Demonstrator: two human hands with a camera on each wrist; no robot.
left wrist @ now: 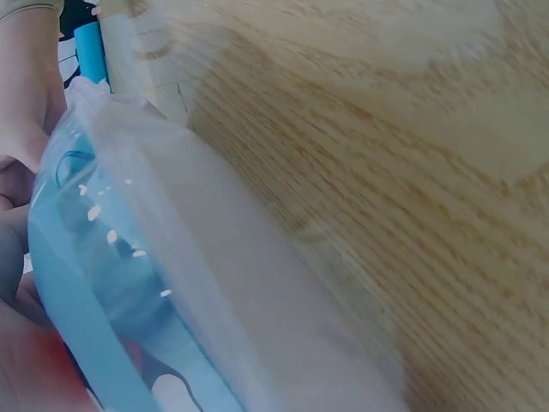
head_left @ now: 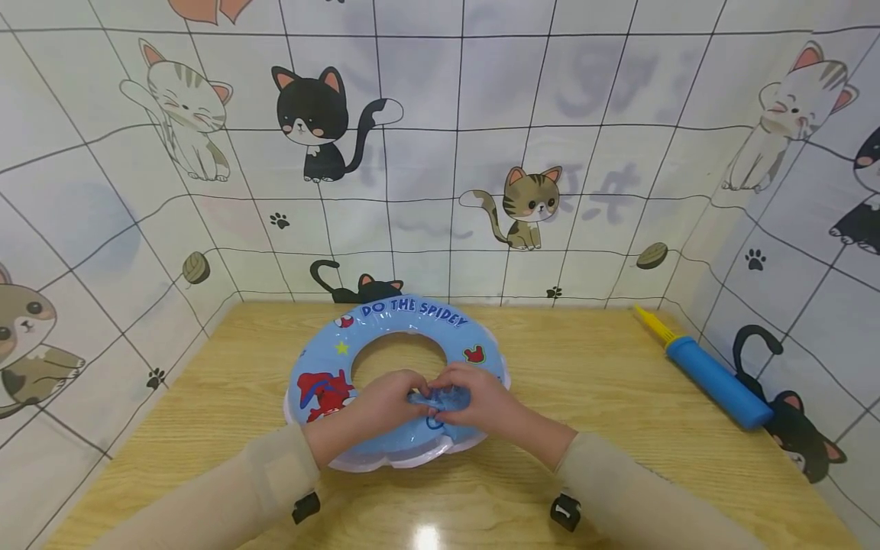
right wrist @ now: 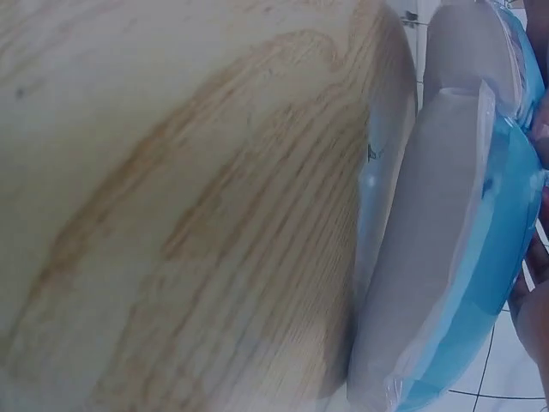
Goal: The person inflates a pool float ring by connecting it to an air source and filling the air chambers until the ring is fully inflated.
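A light blue inflatable swim ring lies on the table, printed with "DO THE SPIDEY" and a red figure. Over its near right part, my left hand and right hand meet, fingertips almost touching. Between them both hands pinch a crumpled bit of clear blue plastic on the ring; its exact shape is hidden by the fingers. The left wrist view shows the ring's whitish underside close up. Fingers touch the ring's blue top at the right edge of the right wrist view.
A blue hand pump with a yellow nozzle lies at the table's right side. Cat-printed sheeting walls in the wooden table at the back and sides. Small black devices hang under both sleeves.
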